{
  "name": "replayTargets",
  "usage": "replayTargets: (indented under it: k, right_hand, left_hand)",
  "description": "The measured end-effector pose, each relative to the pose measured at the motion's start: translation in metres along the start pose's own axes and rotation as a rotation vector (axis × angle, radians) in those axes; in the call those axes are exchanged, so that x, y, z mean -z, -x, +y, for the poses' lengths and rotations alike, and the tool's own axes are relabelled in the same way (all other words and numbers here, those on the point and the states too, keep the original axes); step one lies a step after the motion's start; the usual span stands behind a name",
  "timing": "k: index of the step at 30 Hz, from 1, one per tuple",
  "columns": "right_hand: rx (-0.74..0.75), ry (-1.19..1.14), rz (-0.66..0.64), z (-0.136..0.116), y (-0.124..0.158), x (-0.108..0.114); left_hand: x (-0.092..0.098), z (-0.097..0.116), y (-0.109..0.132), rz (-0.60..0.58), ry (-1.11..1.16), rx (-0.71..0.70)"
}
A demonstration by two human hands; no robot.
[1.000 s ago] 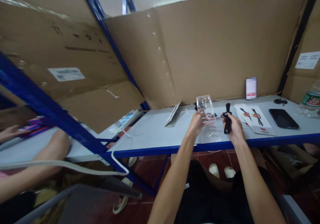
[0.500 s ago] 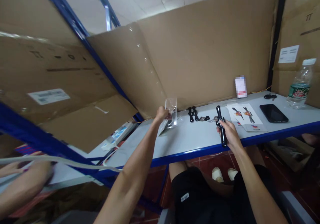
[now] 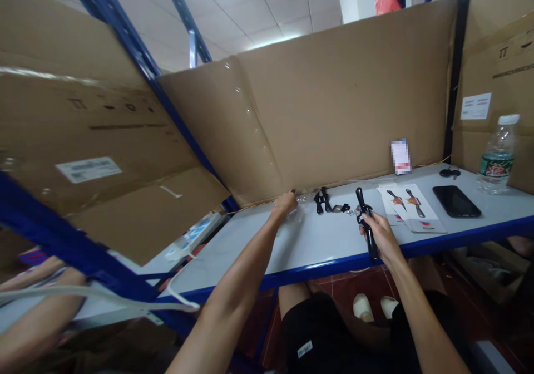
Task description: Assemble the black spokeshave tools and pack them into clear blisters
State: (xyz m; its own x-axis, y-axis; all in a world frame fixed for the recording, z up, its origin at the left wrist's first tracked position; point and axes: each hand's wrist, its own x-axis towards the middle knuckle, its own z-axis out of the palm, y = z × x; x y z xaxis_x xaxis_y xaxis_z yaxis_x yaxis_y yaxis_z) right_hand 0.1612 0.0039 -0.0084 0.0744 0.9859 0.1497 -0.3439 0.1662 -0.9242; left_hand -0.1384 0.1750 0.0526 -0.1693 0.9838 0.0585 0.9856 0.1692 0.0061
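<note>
My left hand point(image 3: 286, 204) is closed on a clear plastic bag point(image 3: 294, 216) near the back of the grey table, close to the cardboard panel. My right hand point(image 3: 378, 230) grips a black two-handled tool point(image 3: 367, 230) by its middle, held slanting above the front edge. Between the hands lie black handles point(image 3: 322, 201) side by side and small metal parts point(image 3: 341, 208). Printed cards point(image 3: 421, 210) showing pictures of such a tool lie to the right of my right hand.
A black phone point(image 3: 456, 201), keys point(image 3: 450, 172) and a water bottle point(image 3: 497, 157) stand or lie at the right. Cardboard point(image 3: 334, 96) walls the back. Another person's arm point(image 3: 45, 329) shows at lower left, beyond the blue frame point(image 3: 125, 276).
My left hand has moved back and slightly right with the plastic bag, lowering it to the table. The right hand still holds the tool. The view has tilted up slightly.
</note>
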Motion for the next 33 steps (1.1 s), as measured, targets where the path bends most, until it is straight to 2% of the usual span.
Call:
replayTargets:
  k: [7,13,17,23,28,33]
  right_hand:
    - [0.006,0.032,-0.013,0.001,-0.001,0.000]
    - [0.016,0.066,-0.011,0.003,-0.002,0.001]
    - [0.020,0.067,-0.008,0.005,-0.003,0.001]
    - [0.008,0.065,-0.015,0.003,-0.003,0.000]
    - [-0.006,0.056,-0.006,0.000,-0.001,-0.002]
    - [0.002,0.057,-0.012,-0.001,-0.001,-0.002]
  left_hand:
    - [-0.011,0.005,-0.003,0.097,-0.031,-0.051]
    - [-0.005,0.002,-0.015,0.158,0.037,-0.100]
    - [-0.006,0.002,-0.027,0.129,0.125,-0.198]
    - [-0.026,0.002,-0.035,0.072,0.206,-0.282]
    - [-0.036,0.001,-0.036,0.024,0.283,-0.265]
    - [-0.040,-0.004,-0.035,-0.028,0.376,-0.167]
